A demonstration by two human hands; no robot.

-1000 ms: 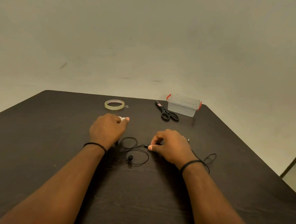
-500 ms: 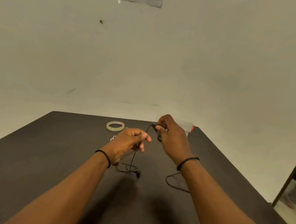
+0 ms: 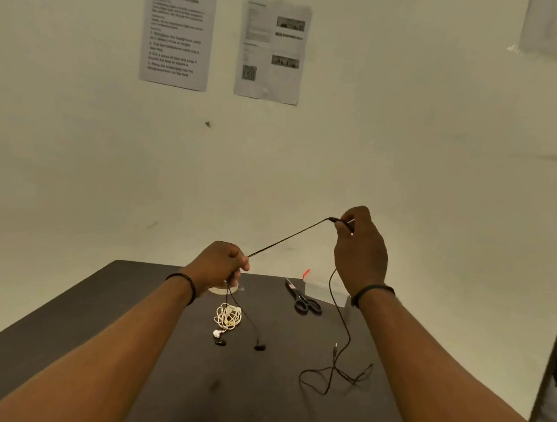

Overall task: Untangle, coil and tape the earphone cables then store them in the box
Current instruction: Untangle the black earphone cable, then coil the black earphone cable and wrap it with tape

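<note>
Both hands are raised above the bench (image 3: 132,299), stretching a black earphone cable (image 3: 288,238) taut between them. The left hand (image 3: 217,266) has its fingers clenched around the cable, with the two black earbuds (image 3: 259,347) dangling down to the benchtop; the right hand (image 3: 360,249) pinches the cable higher up, and the rest trails down to a loose loop by the plug (image 3: 335,348). A white earphone bundle (image 3: 228,317) lies on the bench just below the left hand. The step in hand looks like untangling: it is best to keep the tension gentle, slide the cable through the fingers rather than yank it, and clear the loop near the plug before coiling. The scissors (image 3: 303,303), tape roll (image 3: 222,287) and box (image 3: 325,293) wait at the far edge.
</note>
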